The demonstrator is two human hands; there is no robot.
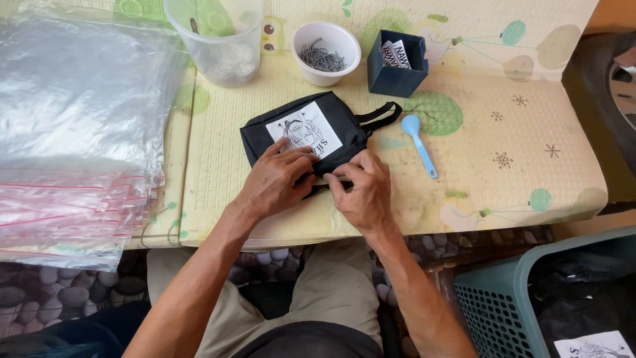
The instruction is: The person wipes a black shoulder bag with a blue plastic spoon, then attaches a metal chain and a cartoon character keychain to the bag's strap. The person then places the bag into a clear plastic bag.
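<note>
**Both hands on the black pouch at the mat's near edge**

Head view: the black pouch (306, 132) lies flat on the pale yellow mat (517, 159), white printed patch up, its loop handle pointing right toward the blue spoon (419, 142). The left hand (275, 182) presses down on the pouch's near half, fingers spread over the patch's lower corner. The right hand (364, 192) comes in just beside it, thumb and fingertips pinched on the pouch's near edge, which sits right under that pinch; what exactly they grip there, a zip pull or fabric, I cannot tell.

The risk, as I judge it: the pouch sits close to the mat's front edge, so a hard tug toward the body could drag it off if the left hand lifts. A wide elbow could also disturb the stack of clear bags (73, 132) at left. The white bowl (326, 53) of small metal pieces, the clear tub (215, 36) and the dark blue box (396, 63) stand well apart behind.
</note>
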